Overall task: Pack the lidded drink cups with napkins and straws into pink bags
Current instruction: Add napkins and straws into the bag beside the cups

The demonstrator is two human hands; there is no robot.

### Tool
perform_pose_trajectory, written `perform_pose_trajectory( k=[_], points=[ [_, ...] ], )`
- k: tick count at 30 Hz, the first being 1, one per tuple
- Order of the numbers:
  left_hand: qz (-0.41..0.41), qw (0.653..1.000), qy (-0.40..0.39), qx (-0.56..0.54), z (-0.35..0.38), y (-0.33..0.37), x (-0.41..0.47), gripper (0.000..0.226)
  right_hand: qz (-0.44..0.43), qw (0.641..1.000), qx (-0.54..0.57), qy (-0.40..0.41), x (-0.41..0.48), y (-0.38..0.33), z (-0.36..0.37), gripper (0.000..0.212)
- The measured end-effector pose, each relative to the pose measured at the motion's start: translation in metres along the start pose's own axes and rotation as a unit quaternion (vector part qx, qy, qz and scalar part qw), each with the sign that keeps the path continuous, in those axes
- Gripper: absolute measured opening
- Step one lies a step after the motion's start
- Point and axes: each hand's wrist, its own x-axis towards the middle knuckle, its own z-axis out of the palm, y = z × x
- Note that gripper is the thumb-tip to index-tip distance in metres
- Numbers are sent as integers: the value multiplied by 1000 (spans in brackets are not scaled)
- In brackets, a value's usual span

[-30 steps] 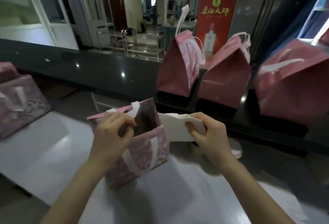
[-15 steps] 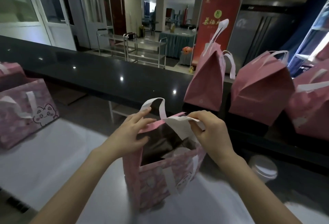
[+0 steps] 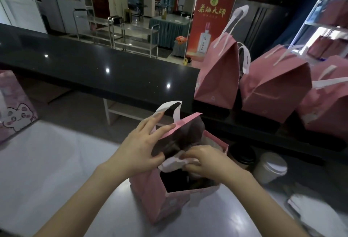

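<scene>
The left hand [image 3: 143, 146] pinches the far wall of the open bag [image 3: 150, 199]. Its thumb is tucked inside the mouth and its fingers are spread along the outside, near the rim. The right hand [image 3: 207, 161] is curled over the mouth of this bag and grips a crumpled white napkin [image 3: 175, 161]. The napkin sits just inside the opening, between the two hands. The bag is pink and stands upright on the pale table [image 3: 47, 161] directly under both hands. Its white handle [image 3: 169, 108] loops up just past the left fingertips.

Just to the right of the right hand, two cups stand on the table close beside the bag. The dark-lidded cup [image 3: 243, 155] is nearer the bag, and the white-lidded cup [image 3: 271, 167] is just beyond it. Nearer the body and right of the right forearm lies a blurred white stack [image 3: 305, 204]; what it is cannot be told.

Beyond the hands runs a black counter [image 3: 94, 71]. On it, up and to the right of the right hand, three closed pink bags stand in a row: the first bag [image 3: 218, 74], the second bag [image 3: 273, 86] and the third bag [image 3: 323, 108]. Well to the left of the left hand, a cat bag [image 3: 15, 112], pink with a cartoon cat, sits at the table's edge. Far behind the counter stands a red banner [image 3: 214, 20].
</scene>
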Motion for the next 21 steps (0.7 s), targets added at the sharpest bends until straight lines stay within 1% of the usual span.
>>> perform_pose_trajectory(
  k=[1,2,3,5,9,12,14,15,18,21],
  points=[
    [8,1000,10,3,0,0,1,74,10,999,-6,-31,-1,0,1,41],
    [15,1000,20,5,1,-1,3,72,15,999,-10,-38,-3,0,2,48],
    [20,999,33,2,1,-1,3,70,14,1000,-12,-25,-4,-1,3,52],
    [32,997,64,-11,2,-2,3,65,2,999,-4,34,-7,-3,1,54],
    [42,991,122,-41,2,3,3,46,-8,983,33,182,-14,1,-6,43],
    [36,983,170,-61,0,15,6,25,-6,967,49,251,-24,7,-12,30],
    [27,977,200,-71,-1,28,9,12,6,958,57,282,-33,13,-17,24],
    [22,974,213,-72,-1,36,11,9,13,954,57,292,-39,18,-19,22],
    [17,970,234,-62,5,63,19,12,32,952,58,300,-56,35,-23,22],
    [61,970,224,-69,15,95,30,13,41,946,54,316,-78,58,-26,19]
  ],
)
